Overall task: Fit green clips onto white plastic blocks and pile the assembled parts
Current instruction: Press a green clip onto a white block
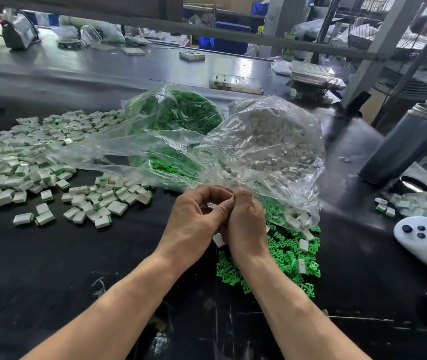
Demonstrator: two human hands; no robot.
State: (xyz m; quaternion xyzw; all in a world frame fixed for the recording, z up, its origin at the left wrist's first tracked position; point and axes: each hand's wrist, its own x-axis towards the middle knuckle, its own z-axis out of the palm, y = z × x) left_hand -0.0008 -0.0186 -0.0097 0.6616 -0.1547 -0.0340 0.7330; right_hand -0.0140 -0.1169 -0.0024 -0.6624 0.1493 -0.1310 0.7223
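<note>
My left hand (196,216) and my right hand (246,219) meet above the black table, fingers curled together around a small part that is mostly hidden between them. A white block (218,239) shows under my right palm. Loose green clips (285,258) lie scattered below and to the right of my hands, with a few white blocks (303,245) among them. Behind my hands a clear bag of white blocks (266,144) lies open. A bag of green clips (181,110) sits further back. The pile of assembled parts (38,162) spreads across the left of the table.
A dark steel flask (404,144) stands at the right with its lid (412,184) beside it. A white controller (425,240) lies at the right edge near another small bag of parts (422,203). Metal fixtures (311,76) and trays sit at the back.
</note>
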